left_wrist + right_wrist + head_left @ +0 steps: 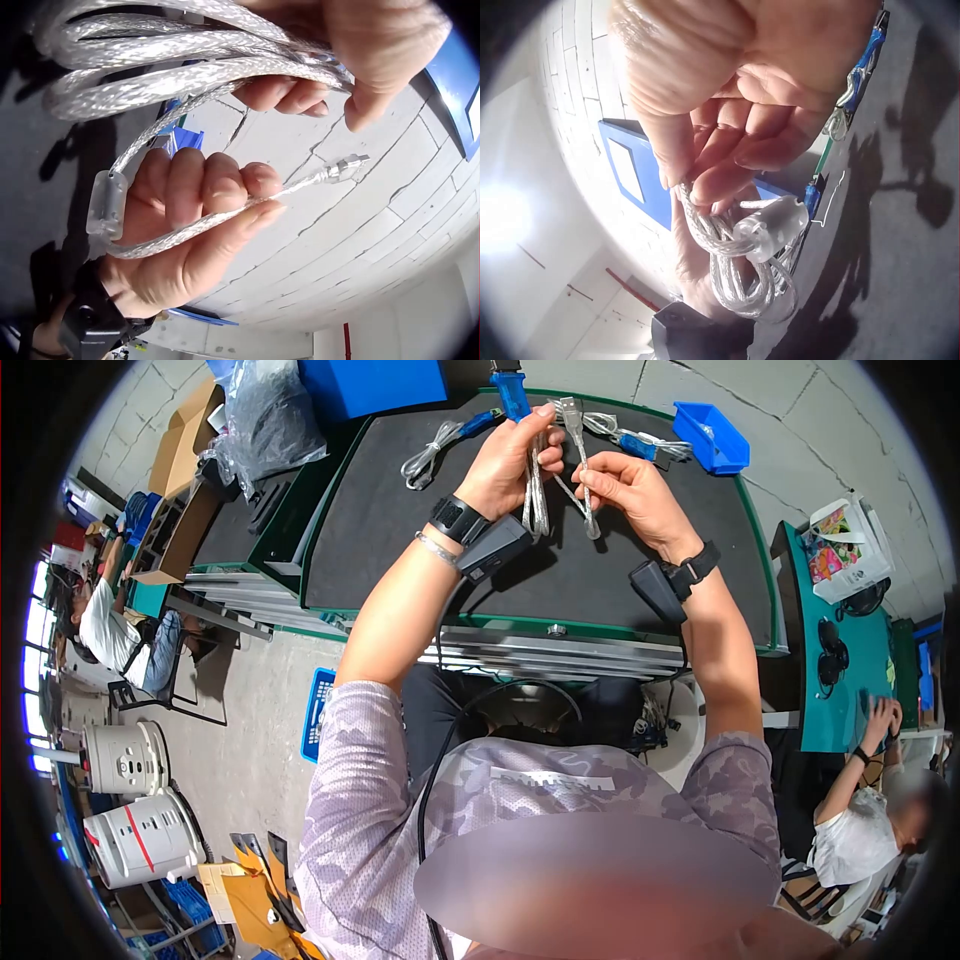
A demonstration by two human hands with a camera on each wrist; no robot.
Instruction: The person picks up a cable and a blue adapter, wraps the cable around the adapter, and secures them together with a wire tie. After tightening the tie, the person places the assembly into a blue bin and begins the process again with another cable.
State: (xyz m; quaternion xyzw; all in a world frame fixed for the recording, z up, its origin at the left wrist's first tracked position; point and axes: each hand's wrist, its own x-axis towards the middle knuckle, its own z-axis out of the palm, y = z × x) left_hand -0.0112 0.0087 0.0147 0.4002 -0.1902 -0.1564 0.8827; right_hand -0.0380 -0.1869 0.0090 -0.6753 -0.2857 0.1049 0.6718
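Observation:
In the head view my left hand (508, 468) grips a coiled silvery braided USB cable (537, 510), its loops hanging below the fingers. My right hand (635, 495) pinches the same cable between thumb and fingertips, close to its end. The metal plug (345, 166) sticks out past the right fingertips in the left wrist view. A clear cylindrical bead (772, 229) sits on the cable below the right hand. Just beyond the left fingers, a blue connector (510, 398) with a dark end shows at the mat's far edge. Both hands are over the dark mat (400, 550).
Cables with blue connectors lie on the mat at left (430, 455) and right. A blue bin (712, 438) stands at the far right corner. Back left are a blue box (375, 380), a plastic bag (265, 420) and a carton (180, 490). Other people sit at both sides.

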